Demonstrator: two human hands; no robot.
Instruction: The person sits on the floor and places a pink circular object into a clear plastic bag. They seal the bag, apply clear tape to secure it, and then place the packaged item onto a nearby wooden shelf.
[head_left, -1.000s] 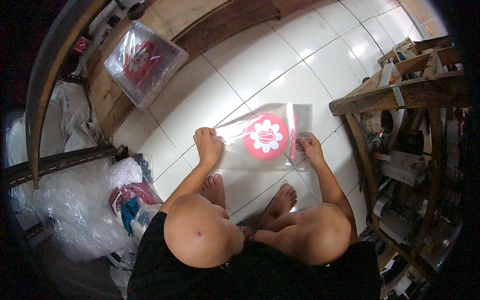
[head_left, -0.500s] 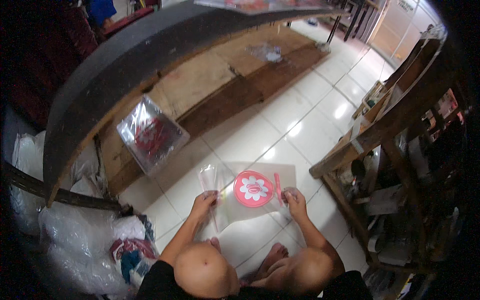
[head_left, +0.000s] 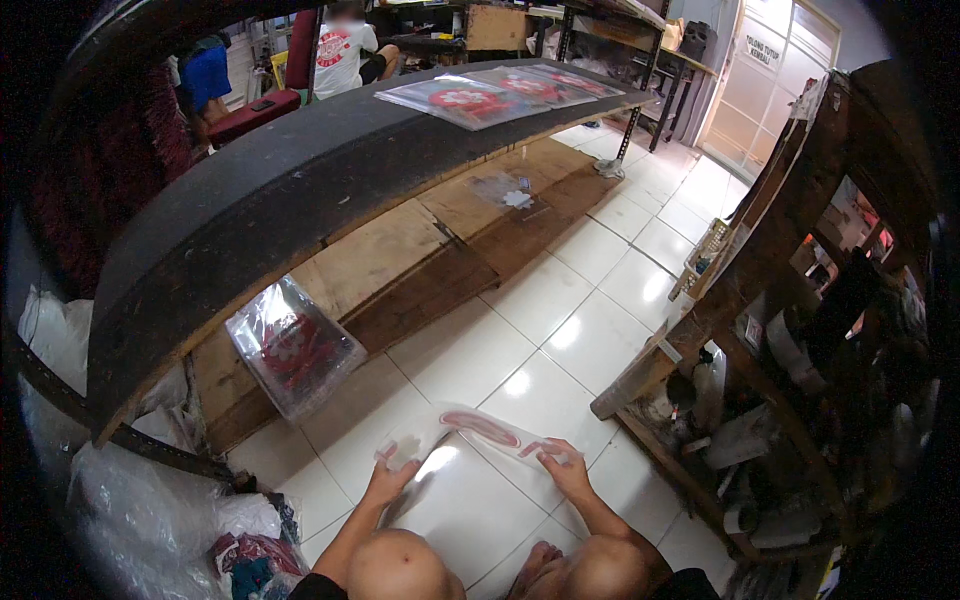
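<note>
A clear plastic sheet with a pink print [head_left: 482, 428] is stretched between my two hands above the tiled floor. It is bowed and seen at a steep slant, so the print looks squeezed into a narrow band. My left hand [head_left: 392, 482] pinches its left end. The right end is gripped by my right hand [head_left: 565, 468], beside a small pink strip of the print. To the left, a stack of clear sheets with a red flower print [head_left: 292, 352] overhangs the low wooden shelf's edge.
More printed clear sheets [head_left: 455, 103] lie on the long black tabletop [head_left: 230, 185]. Beneath it runs a wooden shelf [head_left: 375, 255] with a small clear piece on it. A wooden rack [head_left: 650, 375] stands at right; plastic bags [head_left: 150, 500] heap at left. Two people are at the back.
The sheet was spread facing me, showing a pink rounded shape with a white flower; now it is tipped and bowed. My view has lifted, bringing in the tabletop sheets and a seated person.
</note>
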